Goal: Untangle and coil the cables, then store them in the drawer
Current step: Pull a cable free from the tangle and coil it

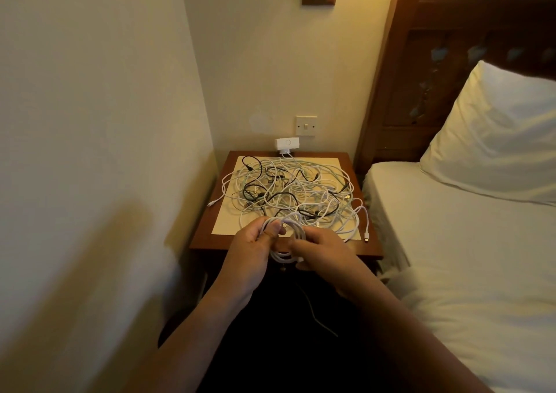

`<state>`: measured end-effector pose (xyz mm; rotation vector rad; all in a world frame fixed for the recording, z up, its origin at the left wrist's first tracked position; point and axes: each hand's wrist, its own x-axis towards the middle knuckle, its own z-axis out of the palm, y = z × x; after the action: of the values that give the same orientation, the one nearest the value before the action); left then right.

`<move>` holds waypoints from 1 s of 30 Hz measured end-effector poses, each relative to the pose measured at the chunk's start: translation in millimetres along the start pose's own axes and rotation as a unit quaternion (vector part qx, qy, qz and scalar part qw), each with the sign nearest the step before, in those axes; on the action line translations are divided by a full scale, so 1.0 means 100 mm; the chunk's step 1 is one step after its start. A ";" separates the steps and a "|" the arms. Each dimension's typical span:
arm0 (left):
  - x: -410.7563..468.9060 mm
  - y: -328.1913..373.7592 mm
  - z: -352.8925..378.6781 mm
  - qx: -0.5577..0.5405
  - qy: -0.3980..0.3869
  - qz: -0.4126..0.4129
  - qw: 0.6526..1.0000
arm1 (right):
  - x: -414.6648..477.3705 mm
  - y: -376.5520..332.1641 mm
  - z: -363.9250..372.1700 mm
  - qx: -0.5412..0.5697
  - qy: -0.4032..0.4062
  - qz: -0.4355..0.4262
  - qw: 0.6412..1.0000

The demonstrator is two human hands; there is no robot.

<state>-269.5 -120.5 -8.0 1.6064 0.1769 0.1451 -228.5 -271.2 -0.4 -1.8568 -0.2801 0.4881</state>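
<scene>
One white coil [283, 255], left hand [252, 246], right hand [322, 249] gripping, cable tangle [288, 188] beyond

No text, label or number is legible on the cables [288, 188], white adapter [287, 143] or wall switch [306, 125].

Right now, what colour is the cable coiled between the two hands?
White. The coiled cable shows best in the head view.

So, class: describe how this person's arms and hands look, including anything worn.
Both forearms are bare: no sleeves, watch or bracelet in view. The left hand and right hand are ungloved; a thin yellowish band at the left thumb may be a ring.
</scene>
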 end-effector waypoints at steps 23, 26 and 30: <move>0.03 0.20 -0.14 -0.274 0.009 -0.095 0.957 | -0.20 0.03 0.05 -0.181 0.181 -0.239 0.937; -0.02 0.12 -0.03 -0.194 0.064 -0.072 0.976 | -0.27 -0.04 0.20 0.129 0.117 -0.128 0.976; -0.09 0.10 0.10 -0.163 0.088 -0.051 0.981 | -0.31 -0.13 0.33 0.339 0.016 -0.025 0.940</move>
<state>-275.6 -132.5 1.9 1.2549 0.3528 0.2259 -270.9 -252.5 8.6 -1.1789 -0.1111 0.4470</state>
